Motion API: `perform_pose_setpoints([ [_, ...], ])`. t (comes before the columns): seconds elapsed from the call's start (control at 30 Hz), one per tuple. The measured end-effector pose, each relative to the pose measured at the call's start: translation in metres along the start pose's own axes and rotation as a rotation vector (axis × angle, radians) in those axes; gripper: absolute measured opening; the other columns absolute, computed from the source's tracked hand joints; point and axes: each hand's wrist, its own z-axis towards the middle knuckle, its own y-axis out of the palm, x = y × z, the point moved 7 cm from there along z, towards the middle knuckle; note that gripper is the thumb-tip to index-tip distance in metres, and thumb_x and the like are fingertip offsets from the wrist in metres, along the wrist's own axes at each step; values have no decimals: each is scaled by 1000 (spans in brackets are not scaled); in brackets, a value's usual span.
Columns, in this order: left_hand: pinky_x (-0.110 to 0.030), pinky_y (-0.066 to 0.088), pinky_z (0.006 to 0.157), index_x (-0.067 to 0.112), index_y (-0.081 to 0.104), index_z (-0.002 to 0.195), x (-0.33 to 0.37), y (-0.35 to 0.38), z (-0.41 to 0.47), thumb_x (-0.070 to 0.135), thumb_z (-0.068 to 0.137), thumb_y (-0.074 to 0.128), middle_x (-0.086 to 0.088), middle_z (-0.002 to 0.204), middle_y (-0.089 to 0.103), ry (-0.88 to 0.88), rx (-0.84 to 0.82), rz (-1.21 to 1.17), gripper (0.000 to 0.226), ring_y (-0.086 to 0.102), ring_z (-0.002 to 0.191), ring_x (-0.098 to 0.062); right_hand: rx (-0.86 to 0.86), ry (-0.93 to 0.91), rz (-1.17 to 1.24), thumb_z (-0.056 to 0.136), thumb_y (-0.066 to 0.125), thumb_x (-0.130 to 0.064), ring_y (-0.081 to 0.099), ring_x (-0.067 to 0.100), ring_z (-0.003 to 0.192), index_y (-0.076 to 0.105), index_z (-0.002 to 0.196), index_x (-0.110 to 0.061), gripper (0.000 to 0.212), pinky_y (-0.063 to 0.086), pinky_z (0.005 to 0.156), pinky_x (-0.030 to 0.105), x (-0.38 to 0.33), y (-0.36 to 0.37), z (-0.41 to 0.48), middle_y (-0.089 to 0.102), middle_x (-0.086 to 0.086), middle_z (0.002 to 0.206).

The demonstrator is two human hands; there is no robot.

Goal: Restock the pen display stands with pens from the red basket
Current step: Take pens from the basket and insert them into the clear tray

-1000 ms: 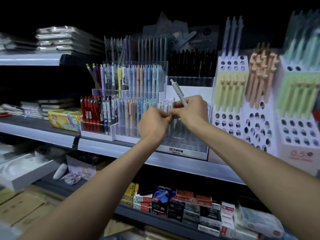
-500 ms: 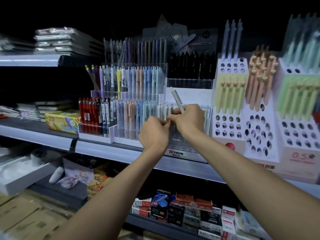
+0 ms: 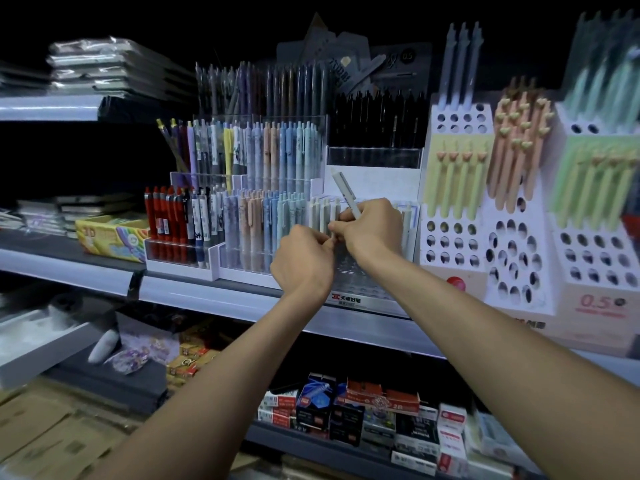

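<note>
White pen [image 3: 344, 191] held aslant, its upper end leaning up and to the left and its lower part enclosed in the right hand [image 3: 372, 232], whose fingers [image 3: 348, 226] are curled closely round the barrel. The left hand [image 3: 303, 259] lies just beside and below, its fingers [image 3: 320, 239] curled and their tips pinched together against the right hand's fingertips; what they pinch cannot be told. Both hands are in front of the clear pen display stand [image 3: 349, 299], level with a row of white pens [image 3: 323, 213] standing upright in it. Beneath the hands the stand's front section shows open sockets [image 3: 367, 271]. The stand sits near the front edge of the shelf [image 3: 207, 292], with a white holed stand [image 3: 453, 237] just beside it on the right.
</note>
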Motion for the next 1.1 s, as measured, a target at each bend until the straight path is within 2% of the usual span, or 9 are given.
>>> perform_pose_setpoints([
  [0.27,-31,41,60,24,78,80,-1,2,-4,40,93,73,0,76,71,-6,-25,23,21,67,75,-27,35,12,-11,75,92,-21,73,21,69,63,62,-23,32,64,69,43,3,-2,-3,72,0,70],
  [0.5,-32,43,62,24,76,82,2,-2,-6,39,94,72,1,78,71,4,-28,83,20,66,76,-25,23,12,-1,76,91,-22,73,23,68,64,62,-23,31,63,68,44,3,1,-7,72,1,69],
  [0.7,-32,46,65,25,79,87,1,-24,-9,38,94,75,1,82,76,6,14,118,16,72,83,-26,0,6,21,76,92,-28,74,25,64,69,69,-18,26,63,66,48,4,-16,-16,72,1,66],
  [0.87,-35,54,72,25,81,91,-5,-45,-23,41,93,75,4,86,77,-16,-22,102,17,72,83,-22,-92,41,-49,83,85,-21,73,22,65,67,79,-22,18,64,68,43,10,-39,-31,73,0,78],
  [0.93,-37,57,75,26,81,92,-9,-49,-30,43,92,75,6,86,78,-16,-48,79,18,72,83,-21,-150,48,-46,84,84,-22,69,18,61,63,85,-24,21,60,61,35,11,-46,-39,72,0,83],
  [1.0,-38,58,77,26,82,89,-10,-50,-38,44,90,76,8,85,78,-22,-105,12,19,72,85,-19,-201,48,-49,84,83,-24,64,15,61,59,88,-24,25,48,54,27,10,-51,-49,69,-3,86],
  [1.1,-42,59,85,25,79,75,-4,-44,-55,40,87,81,12,78,77,-13,-245,-161,19,73,86,-12,-238,48,-72,83,80,-27,63,18,75,57,90,-24,24,42,63,31,8,-60,-62,66,-5,96],
])
